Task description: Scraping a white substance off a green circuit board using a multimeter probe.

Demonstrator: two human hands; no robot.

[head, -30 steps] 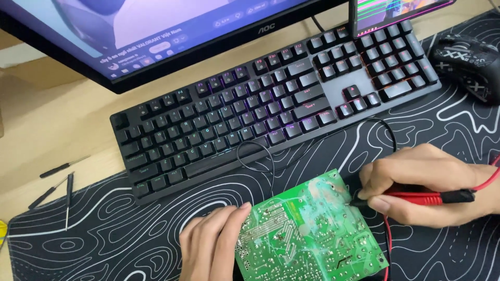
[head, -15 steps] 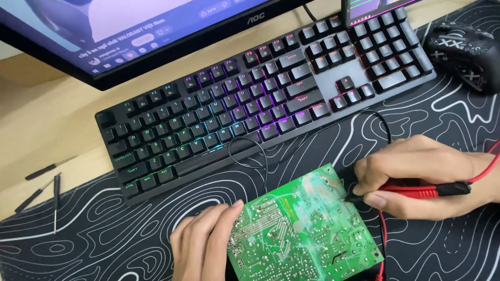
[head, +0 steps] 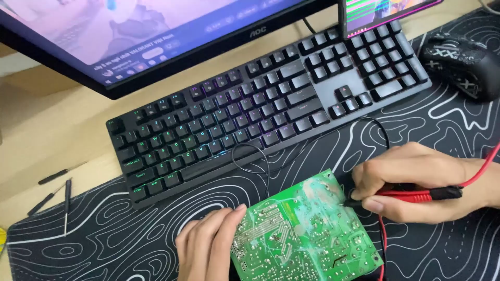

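Observation:
A green circuit board [head: 304, 234] lies solder side up on the black patterned desk mat [head: 120, 239], near the bottom edge of the view. My left hand [head: 205, 250] rests on the mat with its fingertips against the board's left edge. My right hand [head: 422, 179] pinches a red test probe [head: 416, 195] like a pen, and the probe's tip touches the board's right edge. A red lead [head: 482, 166] runs off to the right from the probe. A thin black wire [head: 260, 156] loops over the mat between the board and the keyboard.
A black backlit keyboard [head: 260, 109] lies behind the board, under a monitor [head: 130, 36]. A black mouse [head: 461, 62] sits at the top right. A second small screen [head: 385, 10] stands behind the keyboard. Small black screwdrivers [head: 54, 192] lie at the left, by the mat's edge.
The view has shifted a little, so everything sits further right in the frame. Both hands keep the same hold on the board and the probe.

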